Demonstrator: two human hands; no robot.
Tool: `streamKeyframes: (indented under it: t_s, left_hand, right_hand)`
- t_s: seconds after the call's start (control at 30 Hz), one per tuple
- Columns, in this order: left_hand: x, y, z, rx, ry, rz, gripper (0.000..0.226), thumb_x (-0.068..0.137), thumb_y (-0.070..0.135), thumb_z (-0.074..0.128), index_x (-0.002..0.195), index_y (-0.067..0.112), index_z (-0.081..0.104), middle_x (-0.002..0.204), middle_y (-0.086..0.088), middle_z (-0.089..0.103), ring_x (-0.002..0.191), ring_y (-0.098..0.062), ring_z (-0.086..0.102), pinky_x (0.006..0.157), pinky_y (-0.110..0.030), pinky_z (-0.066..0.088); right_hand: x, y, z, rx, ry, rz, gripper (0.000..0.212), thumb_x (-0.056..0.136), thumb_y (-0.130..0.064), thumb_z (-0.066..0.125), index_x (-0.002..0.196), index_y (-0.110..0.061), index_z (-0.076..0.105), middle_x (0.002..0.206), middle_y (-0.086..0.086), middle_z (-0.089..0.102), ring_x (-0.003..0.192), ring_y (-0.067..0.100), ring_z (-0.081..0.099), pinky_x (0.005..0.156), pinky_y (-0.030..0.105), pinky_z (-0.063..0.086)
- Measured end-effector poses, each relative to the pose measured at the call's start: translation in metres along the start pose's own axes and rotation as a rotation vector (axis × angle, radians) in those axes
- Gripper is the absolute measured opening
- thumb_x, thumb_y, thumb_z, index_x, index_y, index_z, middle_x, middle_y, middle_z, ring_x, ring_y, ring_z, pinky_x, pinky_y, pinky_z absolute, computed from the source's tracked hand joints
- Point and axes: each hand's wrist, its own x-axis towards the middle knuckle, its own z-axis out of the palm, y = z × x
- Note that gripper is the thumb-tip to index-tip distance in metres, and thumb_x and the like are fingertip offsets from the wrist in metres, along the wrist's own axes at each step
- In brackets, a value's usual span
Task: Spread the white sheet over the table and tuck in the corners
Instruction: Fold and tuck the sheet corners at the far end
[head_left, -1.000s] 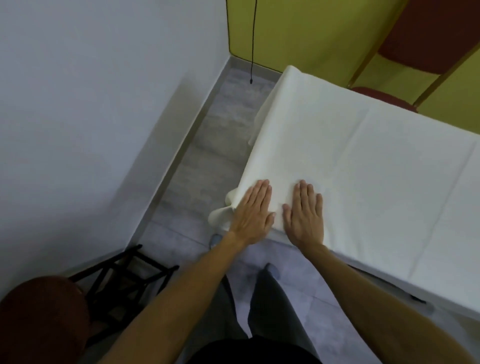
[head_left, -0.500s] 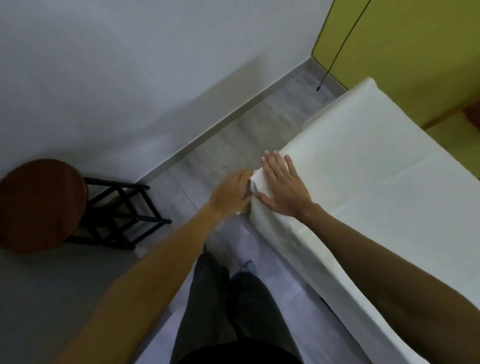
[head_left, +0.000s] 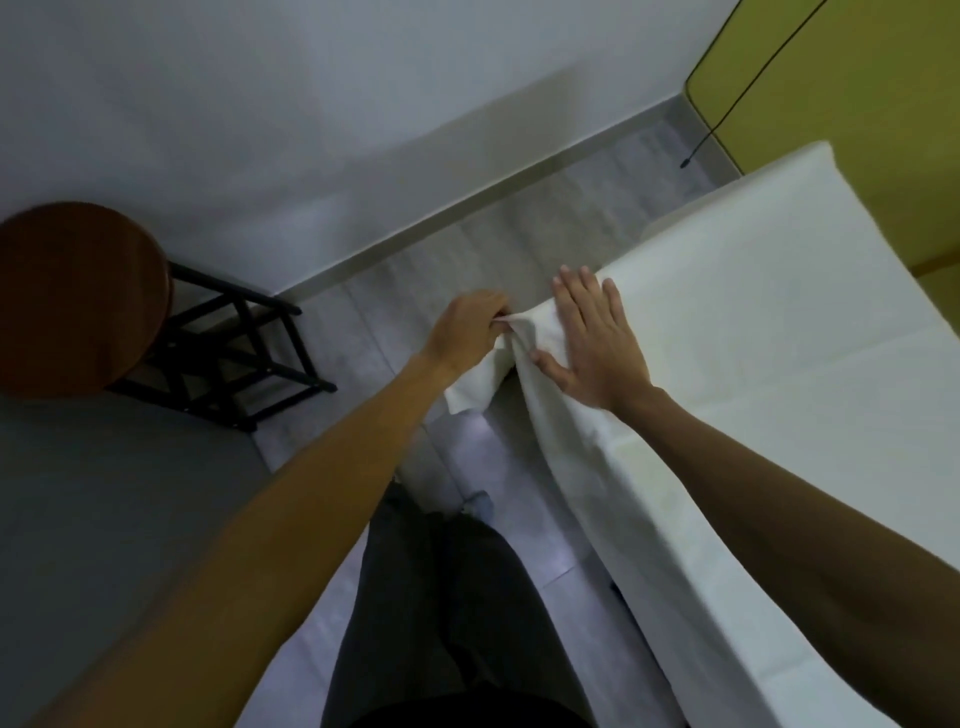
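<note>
Down at the near edge, the white sheet (head_left: 779, 395) hangs over the long side of the table, just right of the person's dark trousers (head_left: 441, 597). The table itself is wholly hidden under the cloth.

Farther in, at the near-left corner, both hands work the same bunch of cloth. The right hand (head_left: 597, 343) lies flat on top with its fingers straight, pinning the sheet at the corner. The left hand (head_left: 470, 332), just beside it and off the table's edge, has its fingers curled, pinching a fold of the sheet. Below that hand a loose flap (head_left: 470, 395) dangles, not yet tucked.

The main risk, as I judge it, is the pull. If the left hand draws the fold down or sideways harder than the flat palm can resist, the whole sheet may slide left and lose its even drape on the other sides. Lifting the palm too early would do the same. The flap could also bunch into a lump rather than fold under cleanly. The cloth looks thin and creased, so a sharp tug might tear it.

Beyond, the far-left corner (head_left: 810, 156) sits close to the yellow wall (head_left: 857, 78) with little overhang showing, so any drag toward the near side could uncover it. To the left, well apart, stands a wooden stool (head_left: 78, 296).
</note>
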Motion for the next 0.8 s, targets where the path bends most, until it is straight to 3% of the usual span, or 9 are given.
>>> streamKeyframes:
  t_s: [0.1, 0.2, 0.4, 0.53, 0.67, 0.8]
  left_hand:
    - [-0.003, 0.0, -0.007, 0.017, -0.061, 0.07, 0.008, 0.09, 0.005, 0.06, 0.09, 0.003, 0.068, 0.087, -0.013, 0.07, 0.079, -0.028, 0.064, 0.071, -0.044, 0.054]
    - [-0.01, -0.005, -0.007, 0.062, -0.115, 0.078, 0.023, 0.089, -0.003, 0.059, 0.109, 0.002, 0.068, 0.102, -0.016, 0.072, 0.092, -0.031, 0.069, 0.081, -0.043, 0.057]
    - [-0.015, 0.001, -0.003, 0.166, -0.218, -0.037, 0.026, 0.098, 0.009, 0.05, 0.122, 0.003, 0.058, 0.106, -0.02, 0.07, 0.093, -0.035, 0.067, 0.078, -0.039, 0.053]
    - [-0.02, 0.002, 0.015, 0.181, -0.155, -0.095, 0.026, 0.098, 0.014, 0.051, 0.119, 0.002, 0.06, 0.103, -0.02, 0.07, 0.093, -0.037, 0.066, 0.079, -0.043, 0.054]
    - [-0.028, 0.01, 0.043, 0.093, -0.023, -0.26, 0.024, 0.097, 0.018, 0.054, 0.118, 0.007, 0.059, 0.107, -0.019, 0.069, 0.097, -0.04, 0.065, 0.081, -0.05, 0.055]
    - [-0.03, 0.003, 0.062, 0.083, 0.011, -0.385, 0.026, 0.098, 0.021, 0.051, 0.119, 0.008, 0.058, 0.107, -0.021, 0.067, 0.1, -0.042, 0.062, 0.078, -0.048, 0.052]
  right_hand:
    - [-0.001, 0.001, 0.001, 0.005, -0.005, 0.004, 0.088, 0.098, -0.068, 0.036, 0.16, -0.008, 0.016, 0.169, 0.012, 0.013, 0.157, 0.029, 0.003, 0.127, 0.05, 0.003]
    - [0.0, 0.0, 0.0, 0.016, -0.006, 0.014, 0.088, 0.098, -0.068, 0.036, 0.161, -0.01, 0.015, 0.169, 0.01, 0.013, 0.157, 0.028, 0.002, 0.127, 0.049, 0.002]
    - [-0.001, 0.001, -0.001, 0.02, 0.01, 0.002, 0.085, 0.099, -0.064, 0.039, 0.16, -0.008, 0.018, 0.168, 0.012, 0.016, 0.157, 0.029, 0.005, 0.127, 0.046, 0.0]
    - [-0.001, 0.001, 0.0, 0.037, 0.037, 0.0, 0.081, 0.097, -0.057, 0.044, 0.157, -0.006, 0.025, 0.166, 0.014, 0.023, 0.156, 0.031, 0.01, 0.127, 0.048, 0.003]
    - [0.001, -0.004, 0.004, 0.064, 0.069, 0.008, 0.078, 0.095, -0.051, 0.046, 0.155, -0.003, 0.03, 0.163, 0.017, 0.028, 0.155, 0.033, 0.015, 0.127, 0.052, 0.007]
    - [0.002, -0.005, 0.008, 0.058, 0.095, 0.01, 0.079, 0.094, -0.049, 0.045, 0.154, -0.001, 0.029, 0.163, 0.019, 0.027, 0.154, 0.035, 0.016, 0.126, 0.054, 0.009]
